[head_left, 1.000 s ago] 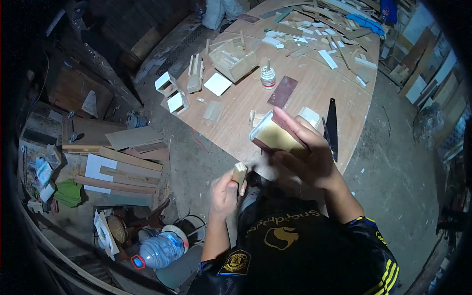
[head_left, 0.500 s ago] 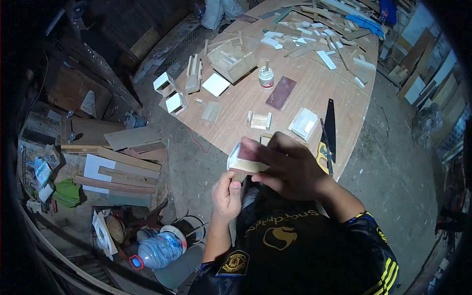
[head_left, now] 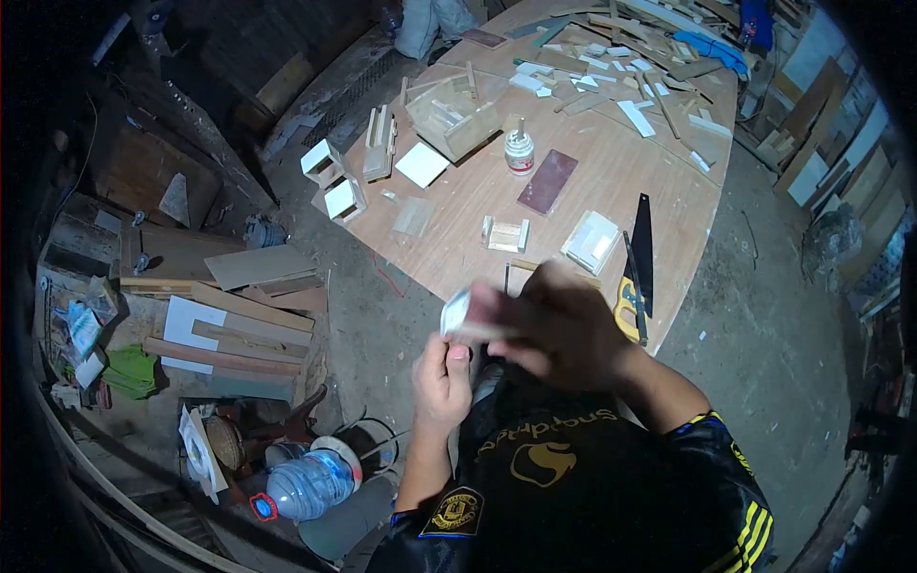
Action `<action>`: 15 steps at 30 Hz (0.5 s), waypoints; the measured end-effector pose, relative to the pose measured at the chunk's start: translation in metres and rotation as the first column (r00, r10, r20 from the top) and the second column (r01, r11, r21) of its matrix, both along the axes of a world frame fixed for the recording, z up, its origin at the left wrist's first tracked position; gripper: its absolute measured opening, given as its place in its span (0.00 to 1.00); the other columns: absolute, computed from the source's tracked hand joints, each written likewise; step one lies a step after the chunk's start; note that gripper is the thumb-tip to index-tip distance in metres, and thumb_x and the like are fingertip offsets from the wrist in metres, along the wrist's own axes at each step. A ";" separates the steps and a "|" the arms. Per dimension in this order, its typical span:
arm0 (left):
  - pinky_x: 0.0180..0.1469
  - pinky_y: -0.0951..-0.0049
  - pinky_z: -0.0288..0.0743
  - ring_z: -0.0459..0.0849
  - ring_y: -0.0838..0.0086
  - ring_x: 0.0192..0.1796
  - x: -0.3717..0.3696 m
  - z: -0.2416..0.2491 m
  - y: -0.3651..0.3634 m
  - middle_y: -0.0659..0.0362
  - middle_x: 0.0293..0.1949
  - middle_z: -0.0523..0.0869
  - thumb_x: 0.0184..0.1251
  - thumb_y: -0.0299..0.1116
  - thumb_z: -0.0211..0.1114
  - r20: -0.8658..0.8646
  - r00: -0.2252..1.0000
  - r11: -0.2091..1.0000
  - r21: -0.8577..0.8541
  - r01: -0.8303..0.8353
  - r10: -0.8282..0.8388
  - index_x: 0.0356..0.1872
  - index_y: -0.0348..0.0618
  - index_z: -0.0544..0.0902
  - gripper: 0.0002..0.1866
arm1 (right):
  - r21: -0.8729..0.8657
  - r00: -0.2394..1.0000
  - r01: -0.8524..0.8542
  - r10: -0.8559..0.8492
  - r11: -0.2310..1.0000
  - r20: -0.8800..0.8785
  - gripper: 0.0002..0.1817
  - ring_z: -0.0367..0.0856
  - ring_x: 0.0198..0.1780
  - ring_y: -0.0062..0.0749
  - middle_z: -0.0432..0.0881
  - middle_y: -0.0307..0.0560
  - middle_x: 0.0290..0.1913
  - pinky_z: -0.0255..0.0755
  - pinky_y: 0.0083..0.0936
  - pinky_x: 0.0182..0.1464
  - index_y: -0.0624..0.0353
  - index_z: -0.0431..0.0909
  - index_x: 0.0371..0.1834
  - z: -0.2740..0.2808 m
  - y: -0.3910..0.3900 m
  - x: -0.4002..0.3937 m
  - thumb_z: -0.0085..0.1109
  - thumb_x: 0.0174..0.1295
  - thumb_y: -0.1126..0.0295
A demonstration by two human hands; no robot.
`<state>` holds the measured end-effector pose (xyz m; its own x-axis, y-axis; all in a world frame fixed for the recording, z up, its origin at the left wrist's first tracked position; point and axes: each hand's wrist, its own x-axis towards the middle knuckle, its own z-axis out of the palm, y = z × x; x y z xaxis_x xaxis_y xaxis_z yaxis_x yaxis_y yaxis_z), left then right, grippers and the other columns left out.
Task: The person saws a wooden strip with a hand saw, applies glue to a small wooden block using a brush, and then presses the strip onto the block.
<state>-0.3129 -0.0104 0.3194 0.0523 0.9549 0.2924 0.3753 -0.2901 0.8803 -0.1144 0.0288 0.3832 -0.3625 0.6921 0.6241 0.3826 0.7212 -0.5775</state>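
R grip [head_left: 573, 325] clamped on block [head_left: 460, 315] from 3 o'clock, prob for firm ctrl; block's blurred, by 6 o'clock edge of desk [head_left: 458, 229]. L grip [head_left: 441, 387] curled just below, likely bracing; can't tell on what, hidden. Saw [head_left: 644, 258] flat, 2 o'clock of block, prob parked clear.

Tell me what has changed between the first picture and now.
The right hand has brought the reddish block down and leftward to the left hand; the wooden piece seen there earlier is now hidden. No new hold or release shows. The saw and white jar stayed put on the table.
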 end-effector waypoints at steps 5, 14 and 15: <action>0.38 0.68 0.75 0.84 0.65 0.33 -0.003 0.007 -0.003 0.51 0.30 0.83 0.74 0.39 0.52 0.005 0.999 0.989 -0.144 -0.032 0.033 0.46 0.36 0.79 0.16 | -0.076 0.985 0.128 -0.118 0.989 0.129 0.16 0.74 0.32 0.38 0.74 0.46 0.33 0.71 0.31 0.33 0.54 0.81 0.43 -0.001 0.013 0.002 0.72 0.51 0.69; 0.35 0.69 0.73 0.84 0.65 0.30 -0.012 0.004 -0.004 0.51 0.27 0.83 0.73 0.42 0.53 0.042 0.995 0.991 -0.097 0.093 -0.089 0.43 0.35 0.80 0.18 | -0.286 0.993 -0.114 0.121 0.951 0.007 0.39 0.74 0.31 0.43 0.71 0.51 0.34 0.71 0.36 0.33 0.49 0.58 0.73 0.012 0.000 -0.004 0.64 0.56 0.70; 0.30 0.74 0.67 0.76 0.74 0.26 -0.012 0.004 -0.002 0.58 0.24 0.78 0.74 0.45 0.52 0.023 0.996 0.996 -0.033 0.086 -0.085 0.42 0.35 0.80 0.20 | -0.304 0.993 -0.114 0.114 0.946 -0.019 0.39 0.73 0.32 0.39 0.71 0.49 0.34 0.71 0.33 0.34 0.48 0.61 0.72 0.012 -0.002 -0.005 0.66 0.55 0.70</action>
